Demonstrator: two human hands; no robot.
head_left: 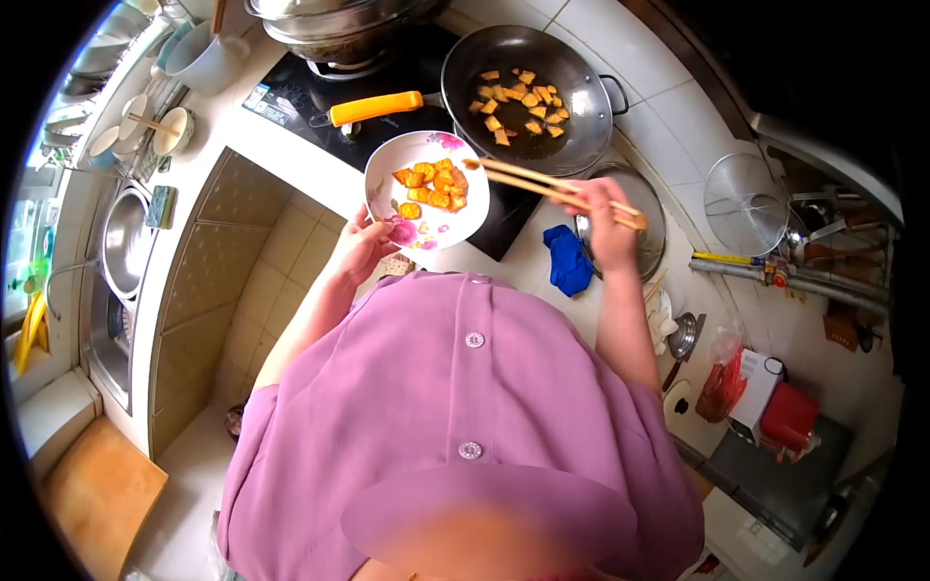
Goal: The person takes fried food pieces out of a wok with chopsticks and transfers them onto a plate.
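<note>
Left hand (361, 243) and right hand (607, 223) extend forward, both gripping

Could pass freely above the wok (579, 102); blocked on the near side by the plate (387, 167) and chopsticks (528, 175), perhaps also by the partly hidden lid (652, 242).

White plate (412, 148), pink flowers (404, 232); golden-orange chunks (445, 182); dark wok (584, 102), orange handle (376, 107); tan chopsticks (533, 175).

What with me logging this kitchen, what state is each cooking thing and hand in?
Plate: held, orange pieces on it
Left hand: gripping plate rim
Chopsticks: held, tips over plate
Right hand: closed around chopsticks
Wok: uncovered, on stove, orange pieces inside
Lid: off, on counter
Blue cloth: crumpled, on counter
</note>
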